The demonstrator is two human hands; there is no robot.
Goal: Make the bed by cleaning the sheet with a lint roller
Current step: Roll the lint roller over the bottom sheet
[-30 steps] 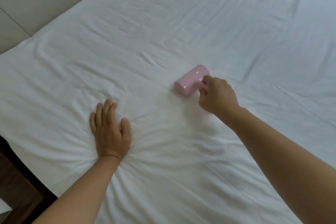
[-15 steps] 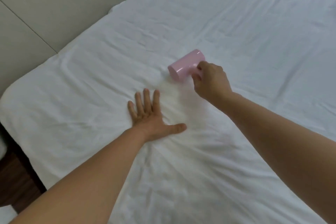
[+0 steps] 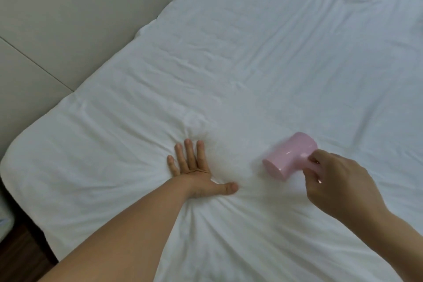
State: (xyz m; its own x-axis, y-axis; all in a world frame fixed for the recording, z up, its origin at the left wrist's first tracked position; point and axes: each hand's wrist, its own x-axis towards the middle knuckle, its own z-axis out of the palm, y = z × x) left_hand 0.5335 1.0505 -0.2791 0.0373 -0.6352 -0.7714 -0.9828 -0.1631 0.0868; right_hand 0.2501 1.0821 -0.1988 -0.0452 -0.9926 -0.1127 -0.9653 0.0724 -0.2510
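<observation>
Rolling pass on sheet, mid-task.
Sheet covers bed, creased around left hand, which presses flat, fingers straight. Right hand grips handle of pink roller, near left hand, roller on sheet. Next: likely roll across held-taut patch. No legible markings.

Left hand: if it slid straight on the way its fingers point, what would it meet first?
Only more creased sheet ahead of the left hand; the way looks free up to the bed's far edge.
</observation>
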